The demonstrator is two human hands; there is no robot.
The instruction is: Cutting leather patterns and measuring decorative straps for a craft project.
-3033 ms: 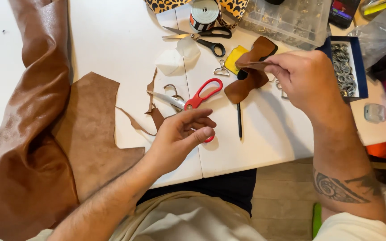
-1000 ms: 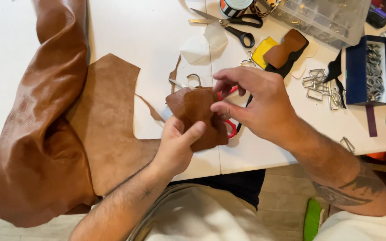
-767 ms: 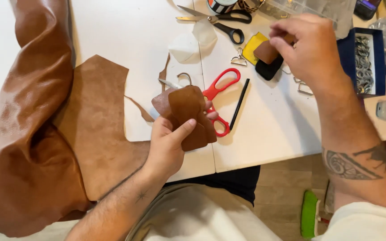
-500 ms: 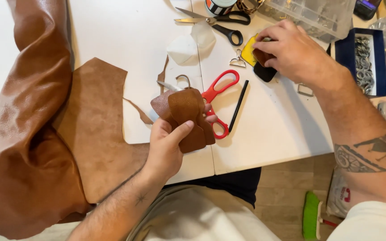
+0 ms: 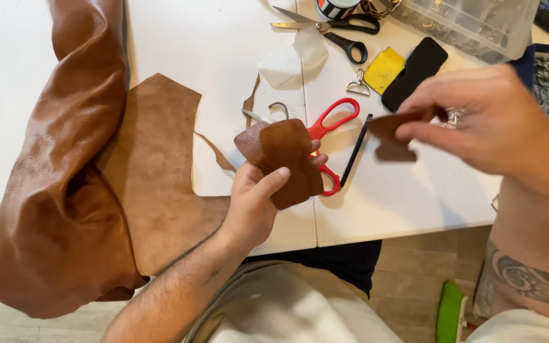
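left hand (image 5: 252, 206) pinches a folded leather piece (image 5: 284, 159); right hand (image 5: 484, 121) pinches a small leather shape (image 5: 392, 136). its loose fingertip grip could let the shape slip onto the red scissors (image 5: 328, 124).

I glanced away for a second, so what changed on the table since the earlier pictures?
The right hand lifted a small brown leather piece off the black pad and brought it toward the middle. The left hand still holds its folded leather piece. The red scissors, black scissors and big hide stayed put.
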